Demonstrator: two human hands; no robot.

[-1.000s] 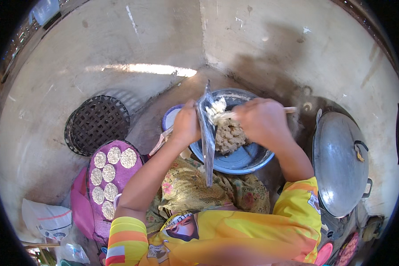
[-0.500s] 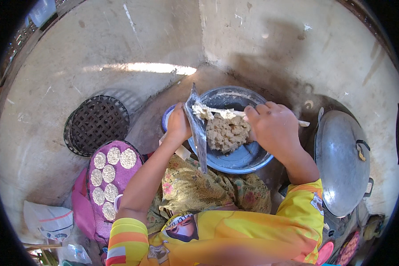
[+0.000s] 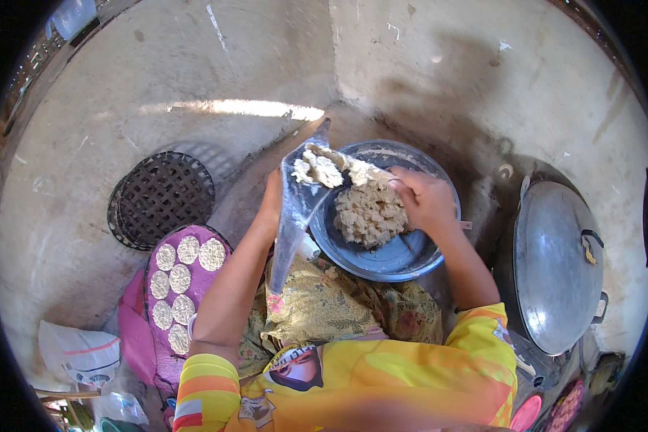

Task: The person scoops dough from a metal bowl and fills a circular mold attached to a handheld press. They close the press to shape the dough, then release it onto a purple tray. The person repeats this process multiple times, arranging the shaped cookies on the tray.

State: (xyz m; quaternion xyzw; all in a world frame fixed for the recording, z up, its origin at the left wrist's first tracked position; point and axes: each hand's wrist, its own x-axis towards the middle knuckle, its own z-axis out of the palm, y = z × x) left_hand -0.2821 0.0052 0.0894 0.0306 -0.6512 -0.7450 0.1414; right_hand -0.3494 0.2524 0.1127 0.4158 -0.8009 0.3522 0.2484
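Observation:
My left hand [image 3: 272,205] holds up a clear plastic sheet [image 3: 295,209] at the left rim of a blue bowl [image 3: 392,255]. A lump of pale rice dough [image 3: 320,169] lies on the sheet's upper part. My right hand [image 3: 425,198] is closed on a spoon whose bowl end presses dough onto the sheet; the handle tip sticks out at the right. A mound of the same dough [image 3: 367,212] fills the middle of the blue bowl. The bowl rests over my lap, on a yellow patterned cloth [image 3: 324,302].
A purple round tray [image 3: 180,288] with several flat dough discs lies at my left. Beyond it a black woven round rack [image 3: 162,198] rests on the concrete floor. A metal wok with lid [image 3: 558,266] sits at the right. A white bag [image 3: 79,353] lies at lower left.
The plastic sheet has been lifted and tilted up higher at the bowl's left. My right hand has brought a spoonful of dough from the bowl onto the sheet.

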